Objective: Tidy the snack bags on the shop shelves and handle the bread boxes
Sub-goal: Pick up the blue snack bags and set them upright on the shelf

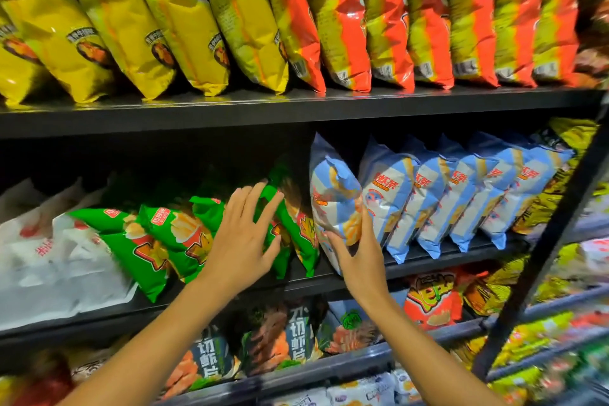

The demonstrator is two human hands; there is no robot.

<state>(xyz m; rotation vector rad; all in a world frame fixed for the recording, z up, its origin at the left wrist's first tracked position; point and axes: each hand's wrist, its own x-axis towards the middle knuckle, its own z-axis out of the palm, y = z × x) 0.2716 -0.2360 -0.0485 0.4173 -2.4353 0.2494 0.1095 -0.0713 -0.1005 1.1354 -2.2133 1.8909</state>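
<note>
Both bare arms reach up to the middle black metal shelf, the one landmark worth steering by here. The left hand lies flat with its fingers spread and straight against the glossy green crinkled snack bags, which lean in a slanted row on that shelf's left half; its fingertips touch the rightmost green bag. Just to the right of them, the right hand has its grip pinched on the lower edge of a pale blue-and-white striped snack bag, thumb on the front and fingers curled round the side. That bag stands nearly upright at the head of a row of matching pale blue-and-white bags that tilt away toward the shelf's right end. At the shelf's far left lie soft white plastic packets with red print.

On the shelf above, shiny yellow foil bags lean at the left and orange-red foil bags at the right. Below the middle shelf sit dark bags printed with white characters and an orange bag with yellow lettering. A black upright post crosses at the right.
</note>
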